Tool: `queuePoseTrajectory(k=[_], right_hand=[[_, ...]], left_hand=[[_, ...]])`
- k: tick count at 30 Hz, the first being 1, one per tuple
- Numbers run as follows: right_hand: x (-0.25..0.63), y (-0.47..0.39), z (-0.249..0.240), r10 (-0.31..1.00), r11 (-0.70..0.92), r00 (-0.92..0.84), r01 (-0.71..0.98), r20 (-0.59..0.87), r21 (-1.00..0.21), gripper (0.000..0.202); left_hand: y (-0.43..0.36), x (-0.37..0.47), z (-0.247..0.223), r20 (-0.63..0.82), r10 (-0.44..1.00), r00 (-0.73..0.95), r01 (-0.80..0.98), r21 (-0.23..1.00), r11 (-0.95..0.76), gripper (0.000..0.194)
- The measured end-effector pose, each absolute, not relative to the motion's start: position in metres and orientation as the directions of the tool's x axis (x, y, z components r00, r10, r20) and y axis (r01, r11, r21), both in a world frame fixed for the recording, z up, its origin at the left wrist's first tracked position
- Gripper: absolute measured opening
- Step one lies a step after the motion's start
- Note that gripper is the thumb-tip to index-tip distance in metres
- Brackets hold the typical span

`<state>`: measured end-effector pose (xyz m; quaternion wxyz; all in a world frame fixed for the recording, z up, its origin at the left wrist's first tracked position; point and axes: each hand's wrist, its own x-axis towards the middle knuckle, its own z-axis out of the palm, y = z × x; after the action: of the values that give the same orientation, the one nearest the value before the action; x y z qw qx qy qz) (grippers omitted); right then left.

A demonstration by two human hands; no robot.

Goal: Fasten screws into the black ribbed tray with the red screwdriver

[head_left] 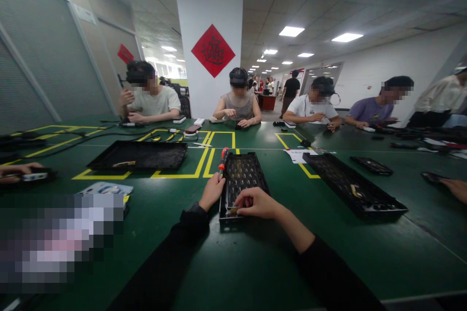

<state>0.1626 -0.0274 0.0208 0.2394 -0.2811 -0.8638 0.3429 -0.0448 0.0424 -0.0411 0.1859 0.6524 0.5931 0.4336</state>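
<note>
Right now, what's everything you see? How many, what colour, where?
Flat table: one, dark green, foreground.
Straight stripes: several, yellow, on the table.
Large shallow rectangular trays: three, black, left, middle, right.
Small rectangular panel: one, black, far right.
Slim screwdriver: one, red and black, by middle tray.
Flat paper: one, white, by right tray.
Thin cables: several, black, left.
Tall pillar: one, white, beyond table.
Paper signs: two, red, pillar and left side.
Ceiling lights: many, white, overhead.
Seated people: four, varied tops, across table.
Other people: several, varied tops, behind.
Left hand: one, black-sleeved, by screwdriver.
Right hand: one, black-sleeved, at middle tray.
</note>
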Motion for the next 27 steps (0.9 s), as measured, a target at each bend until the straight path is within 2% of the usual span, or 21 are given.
queuePoseTrajectory(k=[5,10,12,27], right_hand=[[0.1638,-0.0273,0.0200,0.627,0.630,-0.753,0.342,0.197,-0.697,0.029],[0.1634,-0.0287,0.0229,0.586,0.756,-0.756,0.381,0.291,-0.533,0.019],[0.1632,-0.0288,0.0245,0.571,0.778,-0.756,0.375,0.319,-0.504,0.018],[0.1656,-0.0240,0.0219,0.574,0.776,-0.749,0.369,0.331,-0.511,0.021]], left_hand=[[0.0406,-0.0439,-0.0390,0.337,0.939,-0.072,0.623,0.750,-0.221,0.019],[0.0403,-0.0434,-0.0378,0.355,0.933,-0.064,0.628,0.741,-0.239,0.019],[0.0401,-0.0432,-0.0371,0.345,0.936,-0.066,0.636,0.738,-0.227,0.019],[0.0407,-0.0441,-0.0375,0.328,0.942,-0.069,0.617,0.756,-0.218,0.020]])
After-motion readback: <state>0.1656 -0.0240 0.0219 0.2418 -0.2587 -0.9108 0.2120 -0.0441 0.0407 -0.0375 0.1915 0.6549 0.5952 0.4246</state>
